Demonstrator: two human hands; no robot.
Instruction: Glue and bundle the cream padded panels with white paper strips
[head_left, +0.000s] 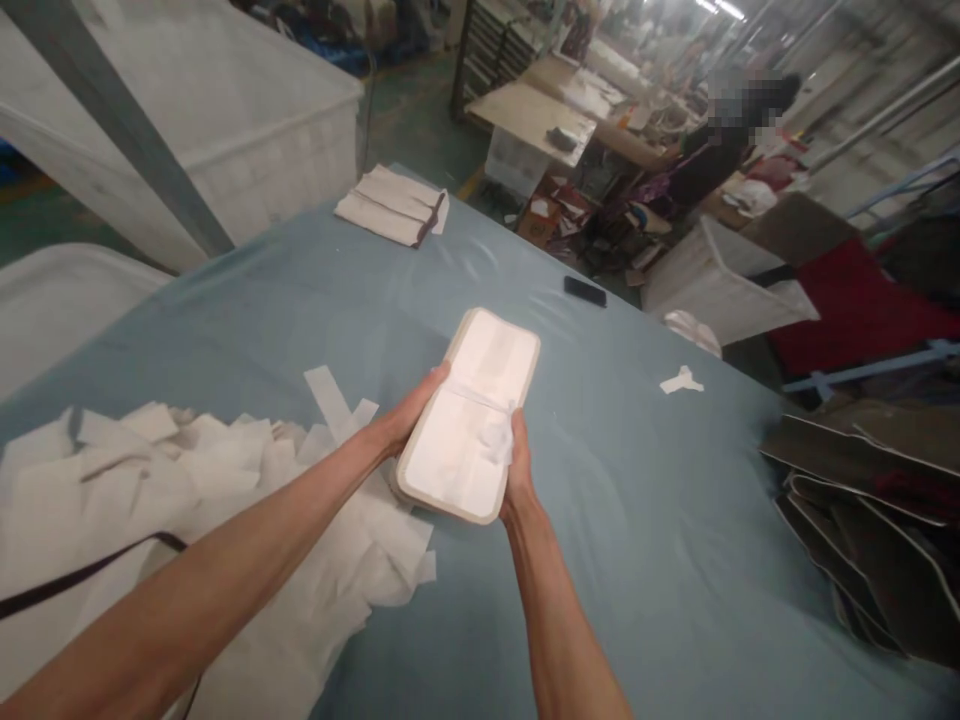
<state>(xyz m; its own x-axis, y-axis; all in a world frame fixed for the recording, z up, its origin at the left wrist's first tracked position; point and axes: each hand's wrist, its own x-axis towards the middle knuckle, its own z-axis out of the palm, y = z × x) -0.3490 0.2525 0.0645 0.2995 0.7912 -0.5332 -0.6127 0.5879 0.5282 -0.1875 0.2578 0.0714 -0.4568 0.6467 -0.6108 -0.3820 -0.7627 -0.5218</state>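
Note:
A thick stack of white, round-cornered panels [457,440] with beige edges is held tilted above the blue-green table cover. A thin pale strip is tied across its middle, with a bunched end at the right side. My left hand [417,400] grips the stack's left edge, thumb on top and fingers hidden beneath. Along the right edge my right hand [520,460] is closed on the same stack, near the bunched end. Just left of the stack spreads a heap of loose off-white fabric pieces [225,480], partly behind my left forearm.
Folded beige cloth [390,205] with dark trim lies at the table's far corner. A black phone [585,291] rests by the far edge, with a white scrap [682,381] to its right. Dark panels [870,540] are piled at right. Beyond stand white bins [292,150] and a person [712,160].

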